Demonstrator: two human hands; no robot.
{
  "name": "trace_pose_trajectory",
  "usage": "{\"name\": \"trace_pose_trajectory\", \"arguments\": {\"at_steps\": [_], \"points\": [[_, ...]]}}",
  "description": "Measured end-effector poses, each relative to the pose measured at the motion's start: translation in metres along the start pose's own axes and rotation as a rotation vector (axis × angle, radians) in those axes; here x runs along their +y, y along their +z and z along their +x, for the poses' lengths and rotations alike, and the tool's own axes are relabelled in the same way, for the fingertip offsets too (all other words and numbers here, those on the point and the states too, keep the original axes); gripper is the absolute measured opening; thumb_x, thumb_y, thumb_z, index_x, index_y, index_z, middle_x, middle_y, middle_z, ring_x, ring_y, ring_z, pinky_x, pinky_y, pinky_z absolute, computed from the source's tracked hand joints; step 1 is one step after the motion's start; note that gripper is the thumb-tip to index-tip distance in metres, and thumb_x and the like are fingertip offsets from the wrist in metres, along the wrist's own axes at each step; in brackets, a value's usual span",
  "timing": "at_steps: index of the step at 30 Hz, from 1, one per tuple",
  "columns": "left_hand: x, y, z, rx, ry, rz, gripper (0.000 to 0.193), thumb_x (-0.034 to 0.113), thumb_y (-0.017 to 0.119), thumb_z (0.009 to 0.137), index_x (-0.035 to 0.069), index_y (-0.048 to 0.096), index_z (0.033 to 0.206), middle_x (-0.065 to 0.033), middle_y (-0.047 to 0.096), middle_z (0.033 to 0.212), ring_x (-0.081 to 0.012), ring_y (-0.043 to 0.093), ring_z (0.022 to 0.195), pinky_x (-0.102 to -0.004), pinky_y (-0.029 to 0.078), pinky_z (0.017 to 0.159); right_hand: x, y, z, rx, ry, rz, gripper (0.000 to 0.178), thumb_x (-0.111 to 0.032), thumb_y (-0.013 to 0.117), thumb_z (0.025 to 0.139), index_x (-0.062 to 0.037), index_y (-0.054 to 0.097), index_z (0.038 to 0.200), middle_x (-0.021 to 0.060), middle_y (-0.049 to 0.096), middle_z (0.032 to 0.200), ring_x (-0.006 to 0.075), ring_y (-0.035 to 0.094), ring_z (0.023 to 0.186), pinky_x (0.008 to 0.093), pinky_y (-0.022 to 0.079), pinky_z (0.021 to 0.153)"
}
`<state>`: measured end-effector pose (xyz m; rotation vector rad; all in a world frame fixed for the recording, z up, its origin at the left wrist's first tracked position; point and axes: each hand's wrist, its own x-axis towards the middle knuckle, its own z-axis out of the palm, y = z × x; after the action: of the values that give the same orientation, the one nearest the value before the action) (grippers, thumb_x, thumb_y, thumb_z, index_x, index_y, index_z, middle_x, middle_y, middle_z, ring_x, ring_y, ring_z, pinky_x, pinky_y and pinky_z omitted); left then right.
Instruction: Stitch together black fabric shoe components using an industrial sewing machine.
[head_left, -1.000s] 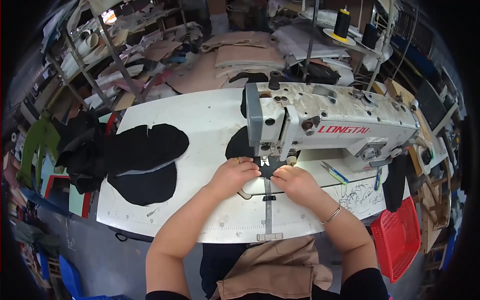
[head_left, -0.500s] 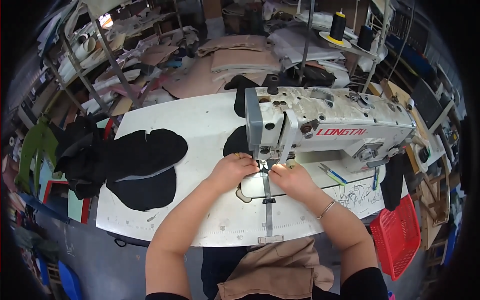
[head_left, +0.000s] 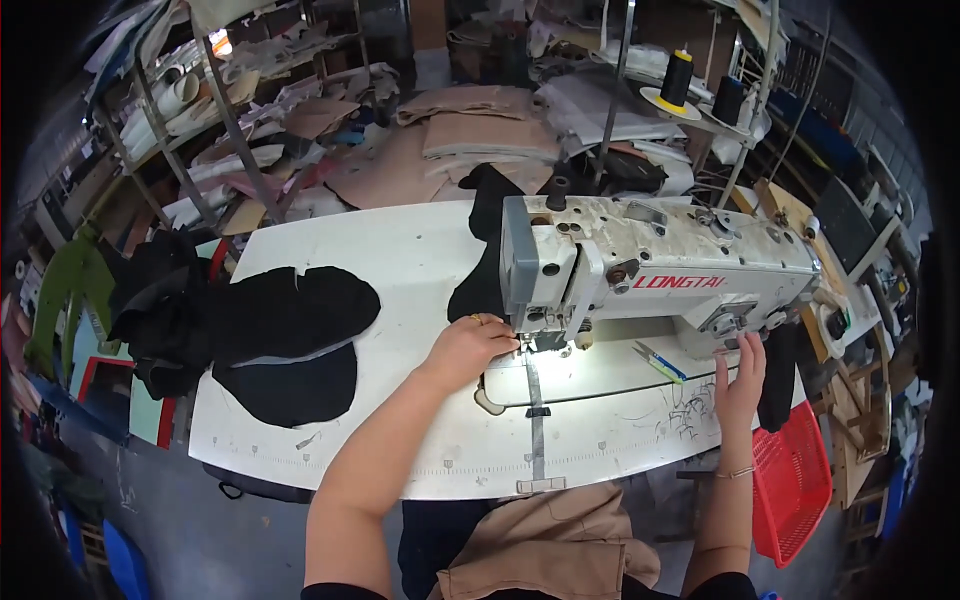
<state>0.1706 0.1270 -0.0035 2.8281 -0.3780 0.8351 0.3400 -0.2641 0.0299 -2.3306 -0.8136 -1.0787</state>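
Observation:
My left hand rests at the needle area of a white sewing machine, fingers together on the near edge of a black fabric piece by the presser foot. This fabric runs back behind the machine head. Off to the right, my right hand is raised with its fingers apart, just in front of the dial and lever on the machine's pillar. Nothing shows in it. Scissors with a blue and green handle lie on the machine bed, between my two hands.
Cut black fabric pieces lie stacked at the table's left. Loose thread ends are scattered near my right hand. A red plastic basket stands below the right edge. Thread cones sit on a rack behind; fabric piles fill the back.
My right hand has left the needle area and moved right to the machine's pillar, its fingers opening. My left hand stays by the presser foot. The view has shifted slightly.

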Motion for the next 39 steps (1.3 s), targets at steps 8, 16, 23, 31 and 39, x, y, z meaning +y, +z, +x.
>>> {"name": "trace_pose_trajectory", "arguments": {"at_steps": [8, 16, 23, 31, 39], "points": [[-0.003, 0.000, -0.002, 0.025, -0.006, 0.003, 0.020, 0.010, 0.060, 0.073, 0.015, 0.069, 0.091, 0.0000, 0.065, 0.099, -0.0191, 0.059, 0.098, -0.0307, 0.049, 0.081, 0.024, 0.012, -0.023, -0.441, 0.123, -0.093, 0.053, -0.020, 0.067, 0.081, -0.0003, 0.048, 0.126, 0.0213, 0.044, 0.134, 0.0370, 0.042, 0.124, 0.0408, 0.037, 0.100], [0.000, 0.004, 0.000, 0.015, -0.122, -0.009, 0.026, 0.006, 0.061, 0.070, 0.016, 0.071, 0.092, -0.0087, 0.063, 0.084, -0.0272, 0.061, 0.089, -0.0361, 0.050, 0.078, 0.023, -0.006, -0.017, -0.165, 0.036, -0.185, 0.055, -0.018, 0.066, 0.079, -0.0027, 0.047, 0.128, 0.0177, 0.046, 0.133, 0.0360, 0.039, 0.127, 0.0469, 0.027, 0.106], [0.008, 0.002, 0.002, -0.007, -0.207, -0.037, 0.026, 0.001, 0.063, 0.071, 0.011, 0.070, 0.094, -0.0095, 0.061, 0.088, -0.0296, 0.059, 0.087, -0.0371, 0.050, 0.075, 0.120, -0.054, -0.008, -0.073, 0.478, -0.259, 0.037, -0.018, 0.069, 0.074, 0.0006, 0.061, 0.106, 0.0169, 0.058, 0.109, 0.0347, 0.054, 0.104, 0.0419, 0.044, 0.090], [0.035, -0.027, -0.013, -0.036, -0.203, -0.062, 0.024, 0.004, 0.062, 0.076, 0.009, 0.067, 0.099, -0.0119, 0.060, 0.106, -0.0312, 0.057, 0.099, -0.0386, 0.048, 0.085, 0.138, -0.027, -0.014, -0.299, 0.500, -0.422, 0.014, -0.015, 0.061, 0.077, -0.0008, 0.062, 0.077, 0.0168, 0.063, 0.086, 0.0347, 0.061, 0.081, 0.0428, 0.050, 0.074], [0.121, -0.048, -0.042, -0.004, -0.398, -0.244, 0.023, 0.004, 0.065, 0.075, 0.007, 0.067, 0.097, -0.0120, 0.058, 0.118, -0.0350, 0.050, 0.115, -0.0419, 0.042, 0.096, 0.112, -0.048, -0.019, -0.199, 0.380, -0.153, 0.021, -0.016, 0.074, 0.070, -0.0019, 0.059, 0.072, 0.0150, 0.061, 0.083, 0.0330, 0.058, 0.088, 0.0401, 0.048, 0.076]]}}
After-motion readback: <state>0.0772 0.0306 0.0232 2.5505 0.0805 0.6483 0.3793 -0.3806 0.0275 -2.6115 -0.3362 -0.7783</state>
